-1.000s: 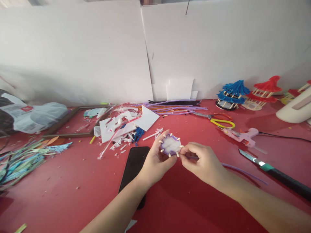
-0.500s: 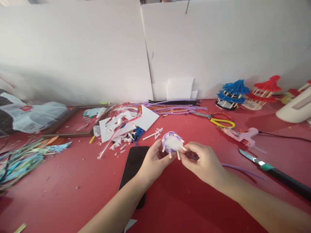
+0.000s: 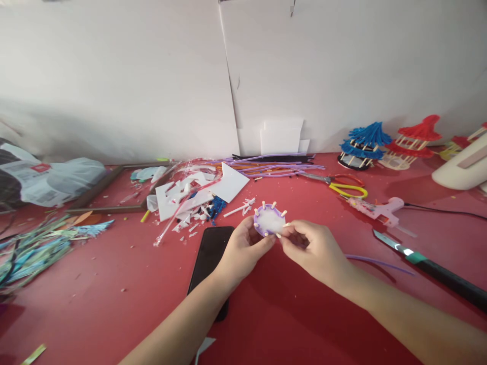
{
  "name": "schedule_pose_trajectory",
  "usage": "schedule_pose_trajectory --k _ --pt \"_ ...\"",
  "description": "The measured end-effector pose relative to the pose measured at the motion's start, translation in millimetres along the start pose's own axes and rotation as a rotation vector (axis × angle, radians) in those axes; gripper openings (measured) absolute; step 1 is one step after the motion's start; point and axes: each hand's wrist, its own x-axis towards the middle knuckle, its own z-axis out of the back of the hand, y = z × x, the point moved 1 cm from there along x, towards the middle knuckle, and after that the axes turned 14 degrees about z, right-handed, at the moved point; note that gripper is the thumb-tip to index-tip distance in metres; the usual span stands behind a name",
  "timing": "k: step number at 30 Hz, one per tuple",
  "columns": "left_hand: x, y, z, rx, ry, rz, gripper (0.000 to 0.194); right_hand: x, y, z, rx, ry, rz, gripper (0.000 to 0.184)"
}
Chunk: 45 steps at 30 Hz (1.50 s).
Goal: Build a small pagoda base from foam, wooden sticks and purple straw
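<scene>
Between my two hands is a small round white disc [image 3: 271, 221], edged in purple, with several short pale wooden pegs standing around its rim. My left hand [image 3: 243, 248] pinches its left and near edge between thumb and fingers. At the right edge, by a peg, my right hand [image 3: 314, 246] is closed with thumb and fingertips together. A purple pipe cleaner [image 3: 376, 262] trails out to the right from behind that hand; its other end is hidden by the fingers and the disc.
A black phone [image 3: 207, 261] lies beneath my left forearm. To the right are a utility knife [image 3: 429, 266], pink glue gun [image 3: 380, 210] and scissors [image 3: 342, 187]. Paper scraps [image 3: 198, 195] and purple stems [image 3: 274, 167] lie behind, with blue [image 3: 365, 144] and red [image 3: 414, 139] pagoda models.
The disc has tilted, so its pegs now point more upward and away, and the near pegs look shorter. Both hands keep their grip in nearly the same place.
</scene>
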Motion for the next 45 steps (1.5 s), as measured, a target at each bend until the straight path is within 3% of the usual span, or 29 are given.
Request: schedule_pose_trajectory --k 21,27,36,40,45 --pt "1 1 1.3 -0.009 -0.064 -0.015 0.03 1 0 -1 0.054 0.004 -0.064 0.008" --pt "4 2 6.2 -0.037 -0.17 -0.036 0.031 11 3 14 -0.071 0.225 -0.113 0.013" --pt "8 4 8.9 0.022 -0.303 -0.095 0.027 27 3 60 -0.155 0.496 -0.274 0.012" --pt "8 5 7.9 0.082 -0.319 -0.151 0.024 27 14 66 -0.013 0.47 -0.396 0.013" --pt "5 6 6.7 0.147 -0.332 -0.201 0.027 19 36 53 0.142 0.302 -0.354 0.02"
